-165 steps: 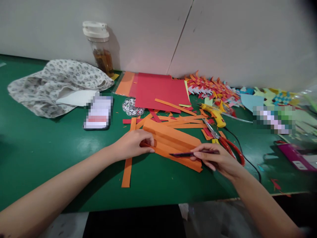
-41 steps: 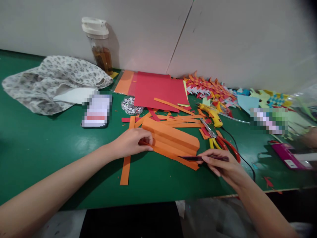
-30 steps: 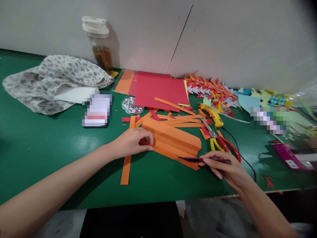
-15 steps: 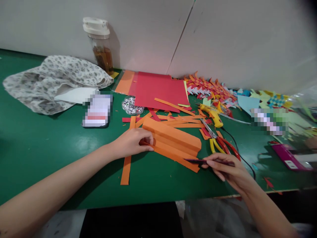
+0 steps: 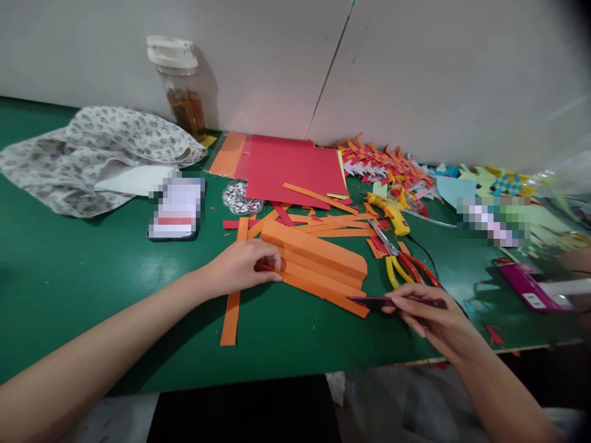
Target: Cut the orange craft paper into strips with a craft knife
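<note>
Person's left hand (image 5: pixel 256 263) at left end of creased orange paper (image 5: pixel 318 255), thumb and fingers pinched on its near edge. Paper lies on green table (image 5: pixel 286 357), between the two hands. Right hand (image 5: pixel 427 311) grips slim dark tool (image 5: pixel 372 301) between thumb and fingers; tool's tip over paper's near edge, toward its right end. Orange strip (image 5: pixel 229 323) runs under left hand. Scissors (image 5: pixel 393 250) just beyond right hand; yellow glue gun (image 5: pixel 393 216) behind them, red sheet (image 5: pixel 295 169) farther back
</note>
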Demonstrator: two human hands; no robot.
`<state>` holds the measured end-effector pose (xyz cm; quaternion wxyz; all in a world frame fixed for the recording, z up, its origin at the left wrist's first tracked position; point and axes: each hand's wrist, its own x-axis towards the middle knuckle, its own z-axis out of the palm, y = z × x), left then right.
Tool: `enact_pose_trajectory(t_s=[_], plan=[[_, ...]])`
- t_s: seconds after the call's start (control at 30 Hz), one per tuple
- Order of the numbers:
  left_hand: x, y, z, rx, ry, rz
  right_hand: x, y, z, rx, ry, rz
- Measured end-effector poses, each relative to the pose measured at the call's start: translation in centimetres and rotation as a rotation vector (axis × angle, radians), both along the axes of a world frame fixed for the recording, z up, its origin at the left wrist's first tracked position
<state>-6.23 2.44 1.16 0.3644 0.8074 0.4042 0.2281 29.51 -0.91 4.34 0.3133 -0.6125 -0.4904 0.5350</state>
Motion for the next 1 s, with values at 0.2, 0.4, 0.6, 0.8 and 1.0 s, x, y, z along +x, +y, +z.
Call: enact_pose_trajectory(t_s=[0.2,0.4,0.6,0.8,1.0], plan=[[0.0,0.0,0.1,-0.018,0.008,-0.003,-0.8,0.3,-0.1,0.029,0.074,-0.032],[0.0,0.0,0.0,-0.016,0.005,-0.006,-1.7,0.5,-0.5,-0.018,0.040,0.048],[0.1,0.0,0.1,-0.010,0.006,-0.004,-0.8,0.3,-1.3,-0.010,0.012,0.064],[0.0,0.0,0.1,-0.010,0.003,-0.011,-0.8,0.2,-0.9,-0.016,-0.006,0.065],[0.0,0.0,-0.1,-0.001,-0.009,-0.011,-0.5,-0.6,0.0,-0.018,-0.046,0.030]])
